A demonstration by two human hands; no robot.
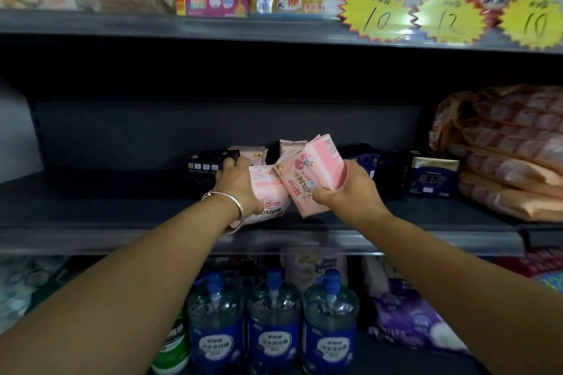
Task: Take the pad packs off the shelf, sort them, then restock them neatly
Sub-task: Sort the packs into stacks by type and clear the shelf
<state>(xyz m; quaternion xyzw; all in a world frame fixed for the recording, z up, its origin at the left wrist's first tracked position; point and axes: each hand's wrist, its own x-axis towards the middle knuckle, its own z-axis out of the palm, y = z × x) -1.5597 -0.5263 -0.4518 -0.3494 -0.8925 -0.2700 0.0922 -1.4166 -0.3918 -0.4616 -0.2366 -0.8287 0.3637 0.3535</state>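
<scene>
Gripping one pink pack (310,173) in my right hand (350,192), my left hand (237,183) half hid the pack (268,192) it held mid-frame.

Pink pad pack (310,173) in right hand (350,192) – glossy plastic film, smooth w/ printed face. Second pink pack (268,192) under left hand (237,183): same shiny wrap, a bit crinkled. Shelf (122,198) looks like matt dark painted metal – front rail (396,242) shinier. Bracelet (236,207) on left wrist: polished silver-tone metal. Bottles (274,313) below: clear plastic, glossy blue labels.
</scene>
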